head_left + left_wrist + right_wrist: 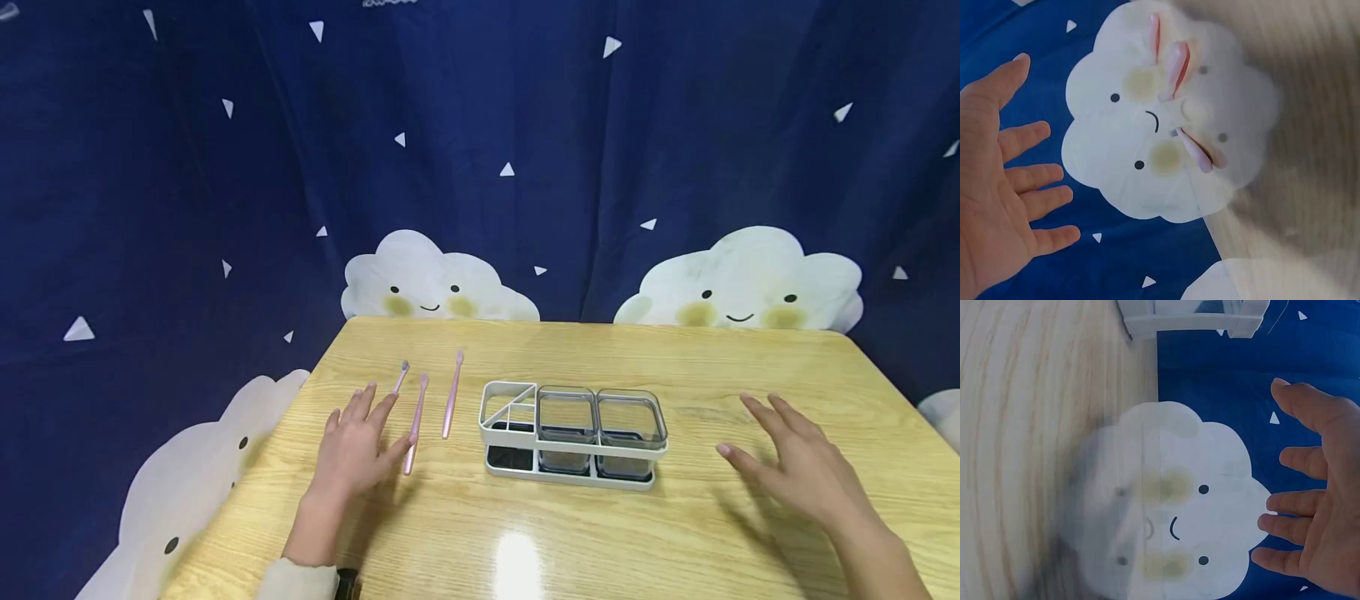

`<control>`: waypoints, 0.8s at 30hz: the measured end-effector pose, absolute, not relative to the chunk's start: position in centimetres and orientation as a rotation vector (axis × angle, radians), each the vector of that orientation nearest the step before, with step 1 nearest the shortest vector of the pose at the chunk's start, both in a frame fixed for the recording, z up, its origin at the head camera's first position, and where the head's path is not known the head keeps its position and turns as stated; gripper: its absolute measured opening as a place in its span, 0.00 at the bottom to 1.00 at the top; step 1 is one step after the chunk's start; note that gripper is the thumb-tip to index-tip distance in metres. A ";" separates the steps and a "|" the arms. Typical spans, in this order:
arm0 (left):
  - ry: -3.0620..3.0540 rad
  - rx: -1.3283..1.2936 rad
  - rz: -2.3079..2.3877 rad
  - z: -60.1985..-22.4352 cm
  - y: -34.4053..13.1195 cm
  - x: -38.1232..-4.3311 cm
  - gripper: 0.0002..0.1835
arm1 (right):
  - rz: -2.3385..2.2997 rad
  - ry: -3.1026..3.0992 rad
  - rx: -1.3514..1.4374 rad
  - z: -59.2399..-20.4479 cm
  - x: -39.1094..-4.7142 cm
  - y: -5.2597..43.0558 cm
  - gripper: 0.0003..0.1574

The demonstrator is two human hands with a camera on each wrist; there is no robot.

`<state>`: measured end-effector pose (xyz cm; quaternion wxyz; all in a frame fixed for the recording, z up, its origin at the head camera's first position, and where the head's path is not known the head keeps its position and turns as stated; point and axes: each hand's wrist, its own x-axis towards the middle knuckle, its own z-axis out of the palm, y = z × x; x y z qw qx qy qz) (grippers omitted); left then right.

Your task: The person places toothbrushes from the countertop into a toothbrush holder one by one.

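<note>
Three pink toothbrushes lie on the left half of the wooden table: one (452, 395) stands apart, a second (417, 423) runs beside my left thumb, and a third (401, 377) with a dark-bristled head is partly hidden behind my fingers. My left hand (351, 454) hovers above them with its fingers spread, holding nothing. At the centre stands a white toothbrush holder (510, 477) with two clear square cups, a left one (566, 414) and a right one (632, 418), and a divided left compartment. Right of the holder, my right hand (806, 467) hovers, fingers apart and holding nothing.
The light wooden table (577, 533) reaches back to a dark blue curtain (465, 100) printed with white clouds and triangles. A bright light reflection shows on the table in front of the holder.
</note>
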<state>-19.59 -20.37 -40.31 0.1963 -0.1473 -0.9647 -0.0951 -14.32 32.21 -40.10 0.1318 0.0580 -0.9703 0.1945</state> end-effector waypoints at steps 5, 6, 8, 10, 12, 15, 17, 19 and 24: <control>-2.659 -0.442 -0.346 -40.4 -21.2 -20.1 0.33 | 0.609 -2.787 0.216 -39.8 -14.5 31.5 0.48; -2.654 -0.442 -0.372 -40.4 -21.3 -20.2 0.33 | 0.624 -2.776 0.227 -39.7 -14.5 31.3 0.47; -2.655 -0.442 -0.420 -40.5 -21.7 -20.4 0.33 | 0.649 -2.751 0.245 -39.6 -14.6 31.0 0.45; -2.659 -0.446 -0.467 -40.5 -22.0 -20.5 0.33 | 0.668 -2.716 0.260 -39.6 -14.7 30.7 0.44; -2.667 -0.449 -0.517 -40.4 -22.2 -20.6 0.33 | 0.691 -2.687 0.270 -39.6 -14.8 30.5 0.43; -2.687 -0.446 -0.594 -40.3 -22.6 -20.7 0.33 | 0.723 -2.640 0.296 -39.5 -14.8 30.2 0.40; -2.698 -0.443 -0.641 -40.2 -22.8 -20.8 0.33 | 0.751 -2.618 0.317 -39.5 -14.9 30.0 0.39; -2.709 -0.441 -0.673 -40.1 -22.9 -20.9 0.32 | 0.780 -2.599 0.344 -39.5 -15.0 29.7 0.37; -2.732 -0.434 -0.712 -40.2 -23.2 -21.4 0.32 | 0.829 -2.560 0.400 -39.8 -15.3 29.3 0.35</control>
